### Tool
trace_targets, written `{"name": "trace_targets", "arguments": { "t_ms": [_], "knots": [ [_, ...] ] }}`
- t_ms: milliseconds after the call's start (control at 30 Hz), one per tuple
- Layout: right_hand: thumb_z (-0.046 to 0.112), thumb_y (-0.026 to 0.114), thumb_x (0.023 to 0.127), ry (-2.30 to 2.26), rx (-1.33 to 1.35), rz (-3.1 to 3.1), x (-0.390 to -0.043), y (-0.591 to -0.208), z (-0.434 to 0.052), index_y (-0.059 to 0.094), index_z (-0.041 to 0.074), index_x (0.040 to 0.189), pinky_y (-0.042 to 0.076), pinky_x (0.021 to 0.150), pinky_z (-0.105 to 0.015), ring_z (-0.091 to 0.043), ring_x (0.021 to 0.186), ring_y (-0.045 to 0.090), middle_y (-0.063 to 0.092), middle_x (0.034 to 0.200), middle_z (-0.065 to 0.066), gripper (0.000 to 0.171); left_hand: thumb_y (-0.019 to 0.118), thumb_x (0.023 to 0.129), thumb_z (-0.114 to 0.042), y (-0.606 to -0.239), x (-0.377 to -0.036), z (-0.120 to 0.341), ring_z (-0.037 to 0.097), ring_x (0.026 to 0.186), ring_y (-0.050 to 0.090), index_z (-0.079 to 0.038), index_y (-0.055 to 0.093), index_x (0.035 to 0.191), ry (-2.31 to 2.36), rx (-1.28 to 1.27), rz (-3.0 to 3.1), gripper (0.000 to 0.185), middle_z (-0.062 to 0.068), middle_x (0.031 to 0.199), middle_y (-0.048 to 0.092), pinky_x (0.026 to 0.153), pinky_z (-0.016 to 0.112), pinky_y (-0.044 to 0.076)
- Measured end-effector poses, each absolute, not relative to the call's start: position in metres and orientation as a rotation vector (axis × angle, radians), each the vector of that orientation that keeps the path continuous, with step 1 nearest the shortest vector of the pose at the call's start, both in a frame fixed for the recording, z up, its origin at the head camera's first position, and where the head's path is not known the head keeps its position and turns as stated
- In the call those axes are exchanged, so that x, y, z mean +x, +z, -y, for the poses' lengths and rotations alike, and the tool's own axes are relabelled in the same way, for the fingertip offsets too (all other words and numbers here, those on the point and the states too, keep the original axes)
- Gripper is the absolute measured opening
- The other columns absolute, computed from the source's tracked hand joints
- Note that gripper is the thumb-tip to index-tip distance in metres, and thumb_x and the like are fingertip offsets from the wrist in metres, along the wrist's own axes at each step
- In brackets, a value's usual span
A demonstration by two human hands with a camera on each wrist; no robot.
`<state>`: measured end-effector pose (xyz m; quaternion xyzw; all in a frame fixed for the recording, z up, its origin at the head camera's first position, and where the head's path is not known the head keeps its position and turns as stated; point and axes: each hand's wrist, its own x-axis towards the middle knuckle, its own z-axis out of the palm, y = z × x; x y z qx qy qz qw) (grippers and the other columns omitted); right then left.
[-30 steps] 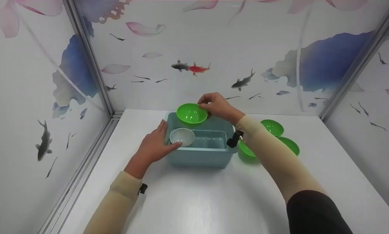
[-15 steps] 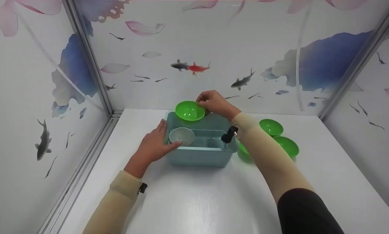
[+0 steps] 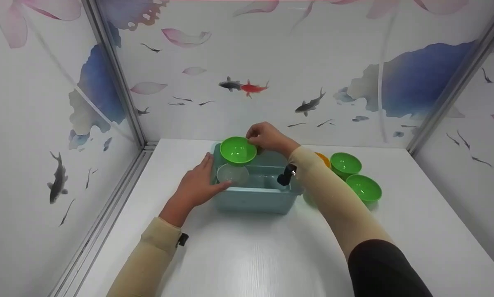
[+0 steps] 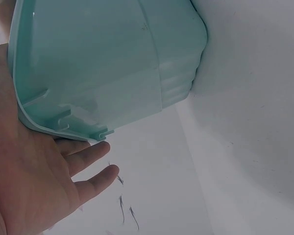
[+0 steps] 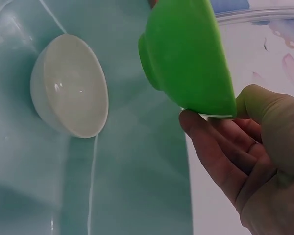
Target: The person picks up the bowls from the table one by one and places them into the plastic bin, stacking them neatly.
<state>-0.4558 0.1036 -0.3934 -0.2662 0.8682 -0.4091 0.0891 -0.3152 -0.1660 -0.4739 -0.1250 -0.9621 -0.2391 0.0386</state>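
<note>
Clearly, from the head, the green bowl [image 3: 238,150] hangs above the far left part of the bin [image 3: 255,202], its mouth showing, with the right hand [image 3: 269,137] pinching its right rim. Nearer and lower, the white bowl [image 3: 232,176] sits inside the bin's left end. The left hand [image 3: 199,183] rests against the bin's left side, its thumb reaching over the near rim beside the white bowl. Right of the bin, the counter [image 3: 247,255] bears a far bowl [image 3: 346,163] and a near bowl [image 3: 364,189], both green, plus an orange thing [image 3: 324,159] mostly hidden by the right forearm [image 3: 337,194].

From the left wrist, the left hand's fingers lie extended at the rim's corner, probably steadying the bin rather than clutching it.

From the right wrist, thumb and fingers close on the green bowl's lip, fingers on the outer wall; its foot is apart from the white bowl. It looks like stiff, light plastic, hardly fragile, though the glossy skin could slip. A rim pinch seems enough for that weight but might let it swing; fingers spread further under the wall should hold it steadier.
</note>
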Motion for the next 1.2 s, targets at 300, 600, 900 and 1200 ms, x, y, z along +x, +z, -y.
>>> {"name": "trace_targets", "arguments": {
  "t_ms": [300, 600, 900, 1200],
  "knots": [
    [0.002, 0.071, 0.1, -1.059, -0.774, -2.594, -0.453, -0.401, -0.091, 0.076, -0.001, 0.112, 0.066, 0.074, -0.035, -0.022, 0.084, 0.075, 0.075, 0.103, -0.013, 0.013, 0.047, 0.09, -0.098, -0.474, -0.317, 0.167, 0.044, 0.162, 0.035, -0.004, 0.014, 0.177, -0.737, -0.383, 2.948, 0.133, 0.016, 0.184, 0.016, 0.126, 0.065, 0.035],
    [-0.001, 0.073, 0.098, -0.961, -0.802, -2.598, -0.453, -0.411, -0.084, 0.077, -0.003, 0.111, 0.066, 0.073, -0.033, -0.022, 0.082, 0.075, 0.075, 0.101, -0.014, 0.014, 0.057, 0.096, -0.086, -0.473, -0.316, 0.166, 0.045, 0.161, 0.037, -0.003, 0.015, 0.177, -0.719, -0.414, 2.938, 0.124, 0.017, 0.184, 0.016, 0.125, 0.065, 0.037],
    [-0.002, 0.074, 0.096, -0.947, -0.79, -2.607, -0.453, -0.411, -0.077, 0.077, -0.003, 0.11, 0.067, 0.077, -0.036, -0.023, 0.085, 0.075, 0.075, 0.103, -0.015, 0.014, 0.056, 0.095, -0.088, -0.472, -0.317, 0.167, 0.044, 0.161, 0.037, -0.003, 0.014, 0.177, -0.71, -0.412, 2.936, 0.125, 0.017, 0.184, 0.017, 0.125, 0.065, 0.037],
    [-0.006, 0.075, 0.094, -0.958, -0.713, -2.659, -0.444, -0.411, -0.069, 0.078, -0.009, 0.104, 0.067, 0.077, -0.037, -0.024, 0.082, 0.075, 0.078, 0.099, -0.022, 0.011, 0.06, 0.097, -0.082, -0.473, -0.314, 0.167, 0.043, 0.163, 0.033, -0.003, 0.015, 0.177, -0.749, -0.385, 2.945, 0.121, 0.015, 0.184, 0.016, 0.126, 0.066, 0.033]
  ]
}}
